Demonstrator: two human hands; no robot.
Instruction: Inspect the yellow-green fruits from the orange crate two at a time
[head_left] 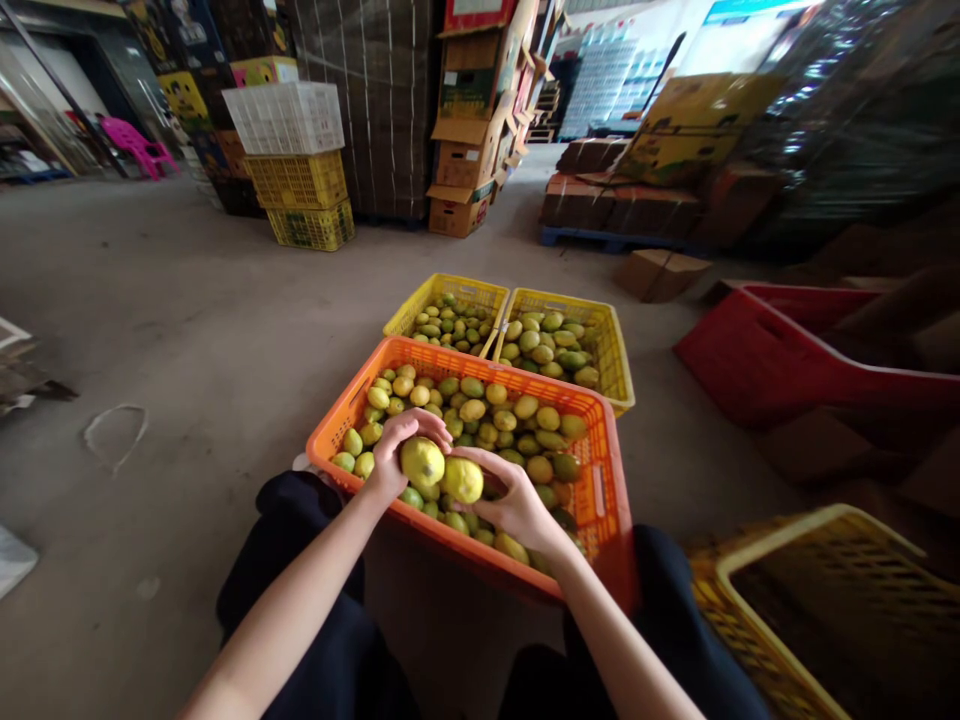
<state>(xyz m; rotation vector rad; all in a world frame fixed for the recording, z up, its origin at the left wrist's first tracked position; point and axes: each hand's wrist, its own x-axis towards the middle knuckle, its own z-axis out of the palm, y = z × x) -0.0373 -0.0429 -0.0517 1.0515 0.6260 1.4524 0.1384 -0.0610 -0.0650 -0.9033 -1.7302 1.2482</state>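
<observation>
My left hand (399,448) is closed around a yellow lemon (422,462), with its fingers curled over the far side. Right beside it, a second lemon (463,480) rests in the grip of my right hand (514,497). Both fruits are held side by side above an orange crate (615,500), nearly touching. Many yellow and green lemons (472,410) fill that crate, which stands between my knees. Part of the fruit below is hidden by my hands and forearms.
Behind the orange crate stand two yellow crates (628,370) with more lemons. A red bin (750,350) and another yellow crate (795,540) are on the right. Stacked crates (296,190), cardboard boxes (457,165) and a pink chair (139,145) stand farther back on the concrete floor.
</observation>
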